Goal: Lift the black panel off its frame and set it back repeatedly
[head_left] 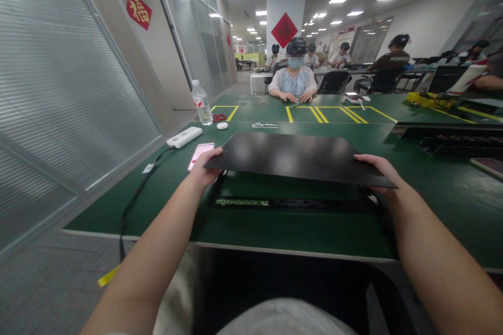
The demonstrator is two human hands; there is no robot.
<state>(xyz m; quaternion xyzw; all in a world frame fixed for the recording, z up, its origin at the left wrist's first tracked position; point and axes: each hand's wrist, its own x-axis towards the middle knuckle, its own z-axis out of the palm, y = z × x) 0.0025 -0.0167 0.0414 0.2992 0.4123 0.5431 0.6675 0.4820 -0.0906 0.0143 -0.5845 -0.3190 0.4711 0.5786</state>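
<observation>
A thin, flat black panel [291, 159] is held level above the table between my two hands. My left hand [208, 166] grips its left edge, thumb on top and fingers underneath. At the opposite edge my right hand [383, 170] holds it the same way, its fingers partly hidden by the panel. Below lies a dark rectangular frame [346, 205] on the green tabletop, with a strip of green circuit board [241, 202] along its near side. The panel covers the frame's far part.
A water bottle [202, 103], a white power bank [184, 137] with a black strap, a lit phone [201, 154] and a white case [222, 126] are at left. Dark panels [451, 133] lie at right. Across the table [102, 214] sits a person [294, 79].
</observation>
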